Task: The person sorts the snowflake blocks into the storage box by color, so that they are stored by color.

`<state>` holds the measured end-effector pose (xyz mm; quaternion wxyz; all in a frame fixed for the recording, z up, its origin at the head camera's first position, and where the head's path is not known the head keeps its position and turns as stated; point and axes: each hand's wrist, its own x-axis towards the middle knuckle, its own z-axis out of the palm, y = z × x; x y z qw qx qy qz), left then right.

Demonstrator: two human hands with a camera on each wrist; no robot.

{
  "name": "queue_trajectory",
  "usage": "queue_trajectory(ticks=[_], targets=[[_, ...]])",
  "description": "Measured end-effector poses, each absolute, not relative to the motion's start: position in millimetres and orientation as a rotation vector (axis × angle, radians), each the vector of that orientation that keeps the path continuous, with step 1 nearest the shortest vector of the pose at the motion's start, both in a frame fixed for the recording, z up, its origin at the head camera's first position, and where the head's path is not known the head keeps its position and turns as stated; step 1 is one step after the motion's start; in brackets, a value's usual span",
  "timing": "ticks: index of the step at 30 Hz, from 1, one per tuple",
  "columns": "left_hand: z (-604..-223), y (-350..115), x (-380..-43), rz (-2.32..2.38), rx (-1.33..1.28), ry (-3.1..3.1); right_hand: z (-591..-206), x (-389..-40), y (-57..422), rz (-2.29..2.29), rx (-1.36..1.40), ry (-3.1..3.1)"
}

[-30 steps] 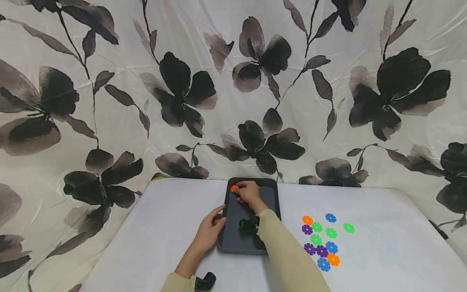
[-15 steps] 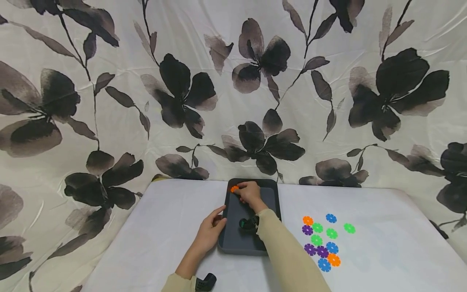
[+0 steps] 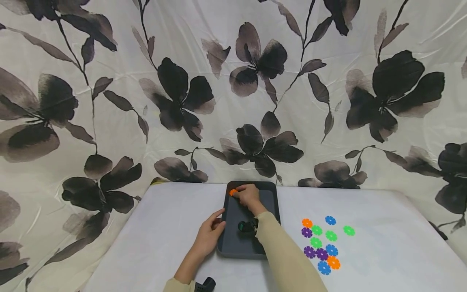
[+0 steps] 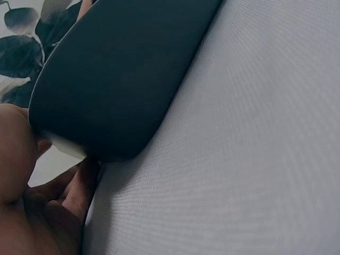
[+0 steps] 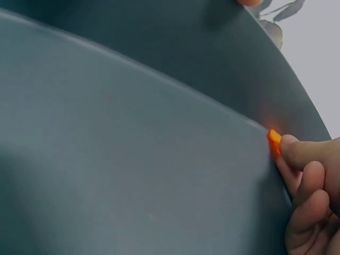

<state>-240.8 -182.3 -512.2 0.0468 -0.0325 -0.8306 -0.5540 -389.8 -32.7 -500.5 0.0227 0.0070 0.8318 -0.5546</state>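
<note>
A dark grey rectangular tray (image 3: pixel 237 243) lies on the white table. Over its far left corner, my right hand (image 3: pixel 249 195) pinches an orange notched plastic disc (image 3: pixel 232 192) between thumb and fingertips. The right wrist view shows the orange disc (image 5: pixel 274 139) edge-on, close against the tray's inner wall (image 5: pixel 234 90). At the tray's left side rests my left hand (image 3: pixel 208 233), its index finger stretched to the rim and the thumb beside it. In the left wrist view the fingers (image 4: pixel 79 191) touch the outside of the tray (image 4: pixel 117 79) near its base.
Right of the tray lie several loose notched discs: orange (image 3: pixel 307 223), purple (image 3: pixel 307 232), green (image 3: pixel 331 236) and blue (image 3: pixel 330 220) among them. A flower-patterned cloth (image 3: pixel 204 154) hangs behind the table (image 3: pixel 175 215). Both wrists wear black devices.
The whole head view has shifted slightly downward in the frame. Both hands keep nearly the same places at the tray, and the orange disc stays in the right hand's pinch at the far left corner.
</note>
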Motion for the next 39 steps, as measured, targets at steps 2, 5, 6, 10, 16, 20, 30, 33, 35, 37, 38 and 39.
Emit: queue_trajectory(ticks=[2,5,6,10,16,20,30,33,35,37,38,39], targets=[[-511,-182,-240,-1.683,-0.108,-2.526,-501,-390,-31,-1.737,0.006,2.559],[-509,-181,-240,-1.69,-0.106,-2.522,-501,-391,-29,-1.764,0.003,2.533],[-509,-180,-240,-1.693,-0.109,-2.521,-501,-390,-29,-1.771,0.008,2.527],[-509,-179,-241,-1.704,-0.118,-2.515,-500,-390,-26,-1.778,0.024,2.526],[-510,-177,-242,-1.694,-0.121,-2.517,-497,-387,-24,-1.785,0.023,2.5],[-511,-175,-241,-1.691,-0.116,-2.53,-494,-385,-20,-1.786,0.044,2.448],[-513,-178,-242,-1.671,-0.133,-2.536,-463,-382,-2,-1.72,-0.076,2.363],[-513,-180,-243,-1.662,-0.133,-2.536,-449,-382,6,-1.706,-0.147,2.362],[-512,-180,-243,-1.656,-0.121,-2.54,-440,-382,13,-1.697,-0.187,2.371],[-512,-181,-242,-1.651,-0.109,-2.541,-431,-381,20,-1.686,-0.229,2.386],[-512,-181,-242,-1.65,-0.104,-2.539,-427,-380,24,-1.68,-0.257,2.395],[-512,-181,-242,-1.646,-0.101,-2.54,-422,-379,29,-1.667,-0.28,2.412]])
